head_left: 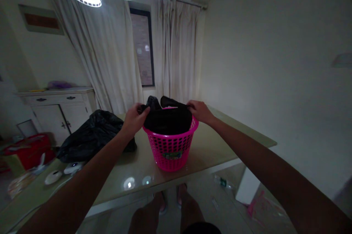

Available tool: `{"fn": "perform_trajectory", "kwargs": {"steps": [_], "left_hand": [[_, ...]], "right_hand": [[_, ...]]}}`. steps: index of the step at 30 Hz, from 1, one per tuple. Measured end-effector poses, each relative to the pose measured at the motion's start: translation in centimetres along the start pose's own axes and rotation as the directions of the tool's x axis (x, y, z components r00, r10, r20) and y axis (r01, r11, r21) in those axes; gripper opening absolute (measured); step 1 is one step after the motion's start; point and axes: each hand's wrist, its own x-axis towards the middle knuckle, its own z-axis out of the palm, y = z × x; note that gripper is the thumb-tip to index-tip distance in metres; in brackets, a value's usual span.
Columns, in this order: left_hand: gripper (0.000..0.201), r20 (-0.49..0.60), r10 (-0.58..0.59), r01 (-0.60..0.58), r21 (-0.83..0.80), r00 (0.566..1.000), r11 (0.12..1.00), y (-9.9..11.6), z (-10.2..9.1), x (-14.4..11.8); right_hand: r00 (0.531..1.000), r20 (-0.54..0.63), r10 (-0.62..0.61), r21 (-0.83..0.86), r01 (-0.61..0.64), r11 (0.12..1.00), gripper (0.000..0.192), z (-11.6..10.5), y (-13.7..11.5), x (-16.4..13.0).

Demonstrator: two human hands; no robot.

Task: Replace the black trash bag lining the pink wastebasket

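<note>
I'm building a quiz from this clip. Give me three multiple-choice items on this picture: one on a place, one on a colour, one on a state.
1. Where does the basket stand?
A. On the floor
B. On the table
C. On the white cabinet

2. What colour is the basket?
A. Pink
B. Blue
C. White

3. How is the black bag held?
A. By the left hand alone
B. By neither hand
C. By both hands, the right hand too

Answers: 1 B, it rests on the tabletop. 2 A, its perforated wall is bright pink. 3 C, each hand grips one edge at the rim.
</note>
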Motion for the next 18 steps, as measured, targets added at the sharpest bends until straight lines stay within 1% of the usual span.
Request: {"fn": "perform_trajectory", "kwargs": {"steps": [1,2,3,5,6,7,8,9,10,11,12,13,15,17,18], "left_hand": [[0.031,-0.015,-0.005,0.005,-0.012,1.000,1.000,-0.1,-0.1,0.0],[0.031,-0.025,-0.014,0.013,-0.027,1.000,1.000,-0.1,-0.1,-0.2],[0.033,-0.026,-0.027,0.026,-0.057,0.999,0.998,0.0,0.0,-0.4],[0.045,0.008,-0.054,0.055,-0.180,0.999,0.982,0.6,0.5,-1.0],[0.054,0.034,-0.061,0.068,-0.263,0.998,0.962,1.0,0.8,-1.3],[0.064,0.053,-0.062,0.076,-0.348,0.997,0.934,1.5,0.9,-1.5],[0.072,0.061,-0.058,0.079,-0.426,0.996,0.901,2.0,1.0,-1.7],[0.077,0.058,-0.057,0.078,-0.486,0.997,0.870,2.4,0.8,-1.9],[0.076,0.042,-0.066,0.079,-0.524,0.997,0.848,2.7,0.5,-2.0],[0.071,0.025,-0.088,0.087,-0.550,0.996,0.831,3.0,0.0,-2.2],[0.062,0.007,-0.120,0.103,-0.562,0.993,0.821,3.1,-0.6,-2.3],[0.052,-0.012,-0.160,0.126,-0.558,0.987,0.820,3.1,-1.2,-2.5],[0.033,-0.051,-0.229,0.171,-0.517,0.972,0.839,3.1,-2.7,-3.2],[0.024,-0.080,-0.269,0.196,-0.496,0.960,0.846,3.0,-4.2,-4.6],[0.023,-0.087,-0.283,0.202,-0.508,0.955,0.837,3.0,-5.0,-5.5]], "right_hand": [[1.000,-0.017,0.018,0.036,-0.017,0.999,0.019,0.0,0.0,-0.2],[1.000,-0.031,0.001,0.090,0.002,0.996,0.021,0.0,-0.3,-0.4],[0.998,-0.043,-0.044,0.155,0.050,0.987,0.026,0.1,-0.8,-0.6],[0.990,-0.053,-0.133,0.290,0.143,0.946,0.049,0.5,-2.3,-0.9],[0.989,-0.046,-0.141,0.338,0.148,0.929,0.063,0.8,-3.0,-1.0],[0.993,-0.035,-0.114,0.363,0.119,0.924,0.073,1.0,-3.5,-0.9],[0.998,-0.029,-0.062,0.372,0.068,0.926,0.078,1.2,-3.9,-0.7],[0.999,-0.039,0.009,0.376,0.007,0.926,0.075,1.2,-3.9,-0.5],[0.994,-0.070,0.086,0.385,-0.053,0.922,0.068,1.2,-3.7,-0.2],[0.980,-0.116,0.159,0.409,-0.099,0.907,0.060,1.1,-3.1,0.1],[0.958,-0.170,0.231,0.455,-0.132,0.881,0.053,0.9,-2.4,0.3],[0.926,-0.224,0.305,0.510,-0.156,0.846,0.049,0.6,-1.5,0.4],[0.842,-0.313,0.439,0.612,-0.174,0.771,0.044,-0.3,0.2,0.1],[0.770,-0.339,0.541,0.705,-0.173,0.688,0.047,-1.3,1.3,-1.1],[0.745,-0.331,0.578,0.746,-0.169,0.644,0.051,-1.9,1.6,-2.0]]}}
